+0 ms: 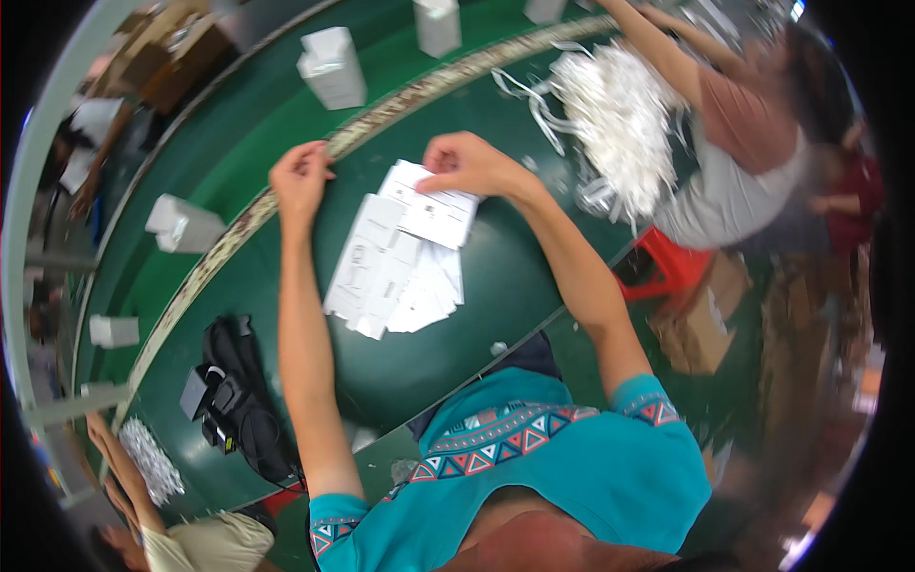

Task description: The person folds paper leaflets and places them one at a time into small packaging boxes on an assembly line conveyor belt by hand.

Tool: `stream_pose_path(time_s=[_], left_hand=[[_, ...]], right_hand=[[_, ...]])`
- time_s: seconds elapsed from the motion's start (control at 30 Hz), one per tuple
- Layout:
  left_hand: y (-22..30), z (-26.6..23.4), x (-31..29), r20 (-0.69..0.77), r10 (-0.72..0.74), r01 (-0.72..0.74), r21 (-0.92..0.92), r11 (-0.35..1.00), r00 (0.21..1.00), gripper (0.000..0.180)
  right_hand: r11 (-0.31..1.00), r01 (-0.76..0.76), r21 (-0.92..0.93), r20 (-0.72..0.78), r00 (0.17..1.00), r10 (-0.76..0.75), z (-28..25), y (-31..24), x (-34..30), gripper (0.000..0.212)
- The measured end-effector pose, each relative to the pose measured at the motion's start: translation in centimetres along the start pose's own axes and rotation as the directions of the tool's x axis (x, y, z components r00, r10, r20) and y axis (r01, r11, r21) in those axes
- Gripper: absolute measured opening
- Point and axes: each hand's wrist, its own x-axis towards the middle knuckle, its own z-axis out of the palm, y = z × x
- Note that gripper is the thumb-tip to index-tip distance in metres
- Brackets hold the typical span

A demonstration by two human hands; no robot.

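My left hand is over the pale edge strip of the conveyor, fingers loosely bent and a little apart, with nothing visible in them. To its right, my right hand is closed at the upper edge of a white printed leaflet, its thumb lying on the paper. Its other fingertips are curled under and partly hidden. Beneath and beside that leaflet lie flat, unfolded white cartons with printed lines. More white leaflets are fanned out beside the cartons on the green table.
White boxes stand on the green conveyor beyond the edge strip. A heap of white straps or cords lies far right near a co-worker. A black bag lies left. A red stool stands right.
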Motion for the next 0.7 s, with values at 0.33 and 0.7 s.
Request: stream_pose_path(time_s=[0.33,0.7], left_hand=[[-0.1,-0.1,0.5,0.016,-0.015,0.014,0.067,0.998,1.000,0.021],[-0.6,-0.9,-0.1,0.007,-0.049,0.049,0.044,0.998,0.999,0.020]], right_hand=[[1.000,0.007,-0.005,-0.012,1.000,-0.007,-0.9,0.8,0.4,0.030],[0.903,0.017,0.430,-0.245,0.965,0.098,-0.3,0.5,0.6,0.022]])
